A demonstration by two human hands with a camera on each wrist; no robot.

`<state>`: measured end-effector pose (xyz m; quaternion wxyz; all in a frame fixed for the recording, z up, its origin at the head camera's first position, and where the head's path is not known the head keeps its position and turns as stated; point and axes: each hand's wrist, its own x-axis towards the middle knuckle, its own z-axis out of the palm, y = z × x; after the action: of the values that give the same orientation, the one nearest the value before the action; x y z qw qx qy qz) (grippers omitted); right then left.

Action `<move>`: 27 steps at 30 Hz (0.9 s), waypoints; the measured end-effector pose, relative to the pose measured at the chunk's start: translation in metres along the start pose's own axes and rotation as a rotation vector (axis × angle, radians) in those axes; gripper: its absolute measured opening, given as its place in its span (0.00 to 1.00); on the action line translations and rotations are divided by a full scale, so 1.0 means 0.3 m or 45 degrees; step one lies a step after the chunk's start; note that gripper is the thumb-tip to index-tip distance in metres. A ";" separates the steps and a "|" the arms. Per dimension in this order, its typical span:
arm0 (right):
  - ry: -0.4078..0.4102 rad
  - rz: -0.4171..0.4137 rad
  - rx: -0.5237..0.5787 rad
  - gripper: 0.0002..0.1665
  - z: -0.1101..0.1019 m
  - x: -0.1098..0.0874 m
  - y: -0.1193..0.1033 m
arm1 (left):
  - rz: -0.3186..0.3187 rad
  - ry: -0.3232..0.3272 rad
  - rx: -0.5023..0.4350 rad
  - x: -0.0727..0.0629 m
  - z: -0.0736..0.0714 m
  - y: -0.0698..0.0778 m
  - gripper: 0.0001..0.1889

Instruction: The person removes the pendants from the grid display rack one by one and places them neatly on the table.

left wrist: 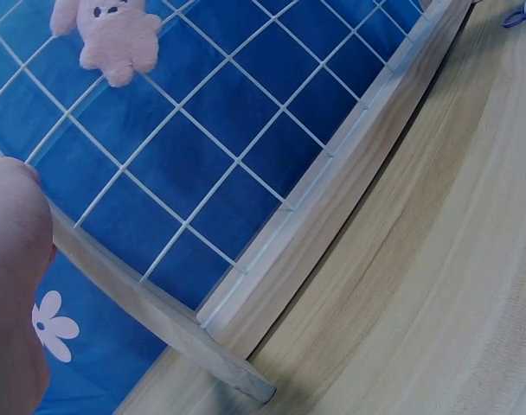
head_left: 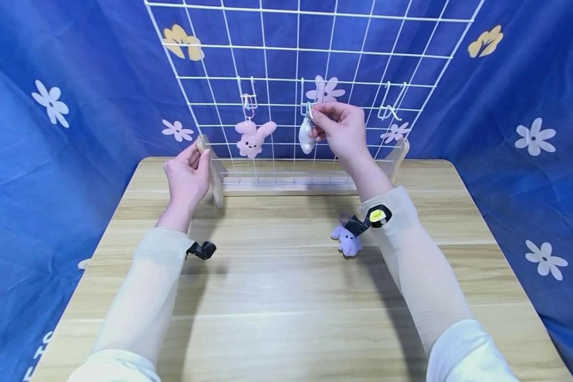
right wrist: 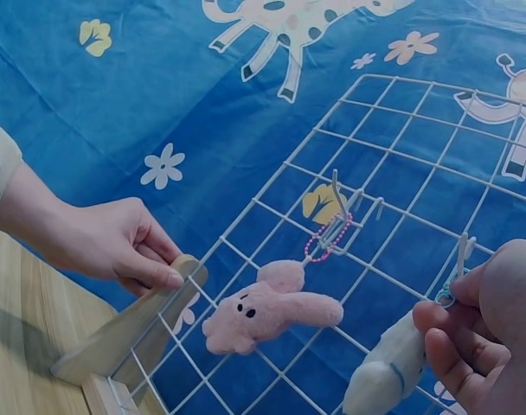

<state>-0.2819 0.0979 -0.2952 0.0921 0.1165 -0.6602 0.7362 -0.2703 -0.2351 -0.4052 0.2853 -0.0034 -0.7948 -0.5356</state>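
Observation:
My left hand (head_left: pixel 187 178) grips the top of the wooden end support (head_left: pixel 215 178) of a white wire grid rack, thumb and fingers round its edge. With my right hand (head_left: pixel 345 131) I pinch the light-blue ring or chain (right wrist: pixel 448 292) of a white plush keychain (head_left: pixel 306 138), right at the middle hook (right wrist: pixel 463 252). The plush hangs down below my fingers, in front of the grid. In the right wrist view those fingertips partly cover the chain and hook, and I cannot tell whether the chain is over the hook.
Left of the white plush, a pink bunny keychain (head_left: pixel 251 140) hangs by a pink bead chain on its own hook. Another hook (head_left: pixel 389 110) on the right side of the grid (head_left: pixel 279 104) is bare. A purple plush keychain (head_left: pixel 349 243) lies on the wooden table (head_left: pixel 272 297) under my right forearm.

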 end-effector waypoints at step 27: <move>-0.058 -0.033 0.036 0.09 -0.020 -0.054 -0.024 | 0.021 0.002 0.015 0.003 0.000 0.001 0.18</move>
<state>-0.2646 0.1049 -0.2935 0.0848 0.1432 -0.6501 0.7414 -0.2711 -0.2353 -0.4046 0.2904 -0.0081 -0.7976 -0.5286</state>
